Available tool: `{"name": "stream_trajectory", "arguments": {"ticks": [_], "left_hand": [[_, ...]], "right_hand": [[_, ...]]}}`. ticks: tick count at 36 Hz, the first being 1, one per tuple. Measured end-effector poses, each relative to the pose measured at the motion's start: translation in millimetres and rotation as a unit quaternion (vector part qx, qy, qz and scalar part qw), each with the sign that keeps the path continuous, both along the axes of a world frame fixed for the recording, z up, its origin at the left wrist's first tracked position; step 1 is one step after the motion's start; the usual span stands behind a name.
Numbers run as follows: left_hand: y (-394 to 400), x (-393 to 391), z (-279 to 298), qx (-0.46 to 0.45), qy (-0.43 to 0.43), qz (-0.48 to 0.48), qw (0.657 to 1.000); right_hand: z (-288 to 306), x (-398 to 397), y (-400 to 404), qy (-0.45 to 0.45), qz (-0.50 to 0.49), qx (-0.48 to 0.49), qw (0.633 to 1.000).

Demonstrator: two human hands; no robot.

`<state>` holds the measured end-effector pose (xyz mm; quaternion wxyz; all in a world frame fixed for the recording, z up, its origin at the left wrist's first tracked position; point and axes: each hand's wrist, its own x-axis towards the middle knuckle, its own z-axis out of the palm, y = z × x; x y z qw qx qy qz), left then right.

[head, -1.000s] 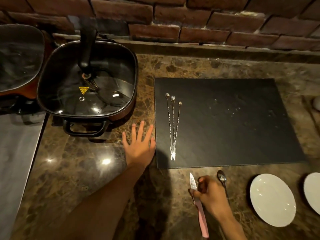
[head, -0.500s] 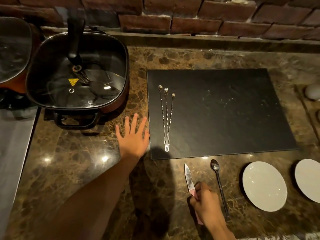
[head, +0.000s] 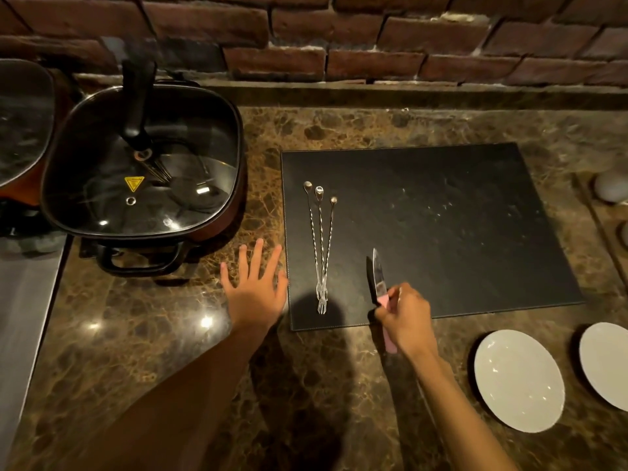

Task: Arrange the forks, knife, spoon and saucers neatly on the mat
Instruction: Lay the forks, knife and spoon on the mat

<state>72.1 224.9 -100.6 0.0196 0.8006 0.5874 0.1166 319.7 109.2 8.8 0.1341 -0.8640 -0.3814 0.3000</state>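
A black mat [head: 458, 215] lies on the marble counter. Three thin twisted forks [head: 321, 246] rest side by side near its left edge, tines toward me. My right hand [head: 404, 317] grips the pink handle of a small knife [head: 376, 277], its blade pointing away over the mat's front edge, just right of the forks. Flat on the counter, my left hand [head: 255, 290] has its fingers spread, touching the mat's left edge. Two white saucers sit on the counter at the lower right, one [head: 518, 380] whole, the other [head: 605, 363] cut by the frame. The spoon is hidden.
A square electric pan with a glass lid [head: 142, 171] stands left of the mat, its handle near my left hand. A brick wall [head: 339, 39] backs the counter. A pale round object [head: 611, 186] sits at the right edge. A steel surface [head: 20, 317] borders the left.
My right hand has lifted the knife from the counter in front of the mat and carried it forward over the mat's front edge. The left hand has stayed put.
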Motion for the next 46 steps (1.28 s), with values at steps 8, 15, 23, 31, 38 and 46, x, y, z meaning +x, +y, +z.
{"name": "stream_trajectory", "arguments": {"ticks": [8, 15, 23, 31, 38, 46], "left_hand": [[-2.7, 6.0, 3.4, -0.052, 0.013, 0.014, 0.998], [-10.0, 9.5, -1.8, -0.049, 0.016, 0.007, 0.999], [-9.3, 8.9, 0.4, -0.054, 0.01, 0.009, 0.998], [-10.6, 9.9, 5.6, -0.056, -0.007, 0.012, 0.998], [-8.9, 8.0, 1.9, -0.046, -0.012, 0.007, 0.999], [-11.0, 6.4, -1.8, 0.002, -0.013, 0.0, 1.0]], "right_hand": [[-5.0, 28.3, 50.9, -0.022, 0.0, 0.013, 1.0], [-7.8, 43.6, 73.6, -0.029, 0.003, -0.001, 1.0], [-6.7, 53.7, 102.2, -0.017, 0.014, -0.004, 1.0], [-6.1, 54.6, 93.2, -0.016, 0.004, -0.021, 1.0], [-3.7, 54.3, 37.9, -0.009, 0.0, 0.006, 1.0], [3.8, 50.9, -58.6, -0.008, 0.01, -0.01, 1.0]]}}
